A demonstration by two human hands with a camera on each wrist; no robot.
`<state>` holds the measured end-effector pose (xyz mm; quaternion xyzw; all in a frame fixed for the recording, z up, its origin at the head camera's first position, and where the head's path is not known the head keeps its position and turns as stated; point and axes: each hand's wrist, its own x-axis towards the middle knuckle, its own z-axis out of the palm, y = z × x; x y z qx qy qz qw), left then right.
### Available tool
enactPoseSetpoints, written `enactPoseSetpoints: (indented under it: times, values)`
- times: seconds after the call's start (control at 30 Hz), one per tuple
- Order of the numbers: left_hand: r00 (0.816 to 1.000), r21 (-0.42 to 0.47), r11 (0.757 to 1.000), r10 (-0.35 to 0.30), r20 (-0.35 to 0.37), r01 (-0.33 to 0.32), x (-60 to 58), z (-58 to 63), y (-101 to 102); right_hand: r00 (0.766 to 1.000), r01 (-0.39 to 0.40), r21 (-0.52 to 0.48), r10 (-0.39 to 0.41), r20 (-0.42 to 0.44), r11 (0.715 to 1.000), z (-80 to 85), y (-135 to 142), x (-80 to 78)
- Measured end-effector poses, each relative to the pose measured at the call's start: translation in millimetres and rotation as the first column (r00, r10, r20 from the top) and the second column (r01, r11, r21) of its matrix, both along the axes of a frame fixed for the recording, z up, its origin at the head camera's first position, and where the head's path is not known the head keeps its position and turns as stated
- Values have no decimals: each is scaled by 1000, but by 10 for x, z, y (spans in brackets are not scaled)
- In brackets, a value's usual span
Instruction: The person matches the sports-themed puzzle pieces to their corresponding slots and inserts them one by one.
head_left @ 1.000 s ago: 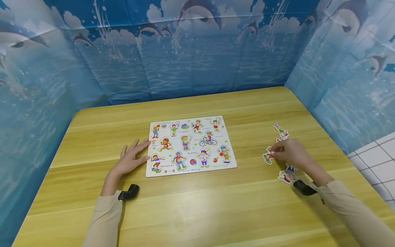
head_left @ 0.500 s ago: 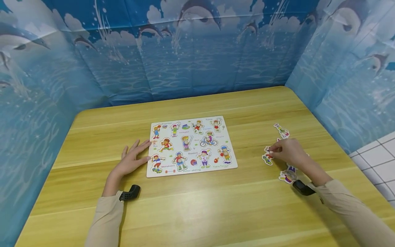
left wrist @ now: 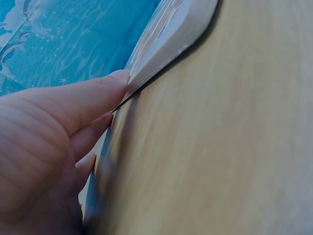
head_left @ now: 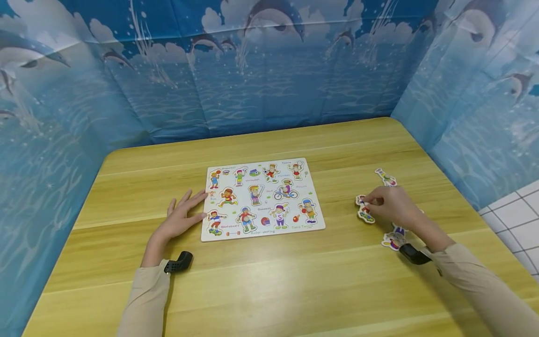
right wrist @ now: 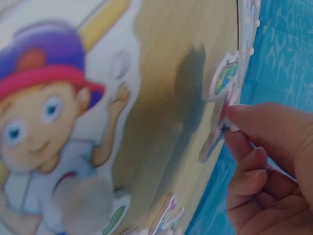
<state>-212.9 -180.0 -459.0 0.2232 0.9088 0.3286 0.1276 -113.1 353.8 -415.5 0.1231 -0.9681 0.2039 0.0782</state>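
My right hand (head_left: pixel 393 206) pinches a flat skateboarder puzzle piece (head_left: pixel 365 216) between thumb and fingertips, at the right of the table. In the right wrist view that piece (right wrist: pixel 228 78) is tilted up, with a shadow on the wood behind it. My left hand (head_left: pixel 177 222) lies at the left edge of a white puzzle board (head_left: pixel 243 200) printed with sports figures, its fingers spread. The left wrist view has the thumb (left wrist: pixel 110 88) against the board's edge (left wrist: pixel 168 63). A baseball-player piece (right wrist: pixel 44 107) looms large near the right wrist.
Above the right hand lies a piece with green and white colours (head_left: pixel 386 178). The baseball piece (head_left: pixel 391 240) is partly covered by the black wrist camera (head_left: pixel 414 255). Blue dolphin curtains (head_left: pixel 269 93) stand behind the wooden table (head_left: pixel 269 285).
My right hand has shifted slightly left, and the skateboarder piece has turned and moved a little left with it. My left hand stays at the board.
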Motion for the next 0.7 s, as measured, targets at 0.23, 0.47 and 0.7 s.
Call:
enactPoseSetpoints:
  times: [0.23, 0.47, 0.7]
  values:
    - [1000, -2, 1000, -2, -2, 2, -11, -6, 1, 986, -51, 1, 50, -159, 999, 6, -118, -66]
    - [1000, 1, 1000, -4, -6, 4, -9, 17, 17, 995, -59, -37, 56, -86, 998, 68, -262, -160]
    - [1000, 12, 1000, 5, -13, -5, 17, 18, 11, 994, -89, -28, 87, -73, 996, 101, -401, -281]
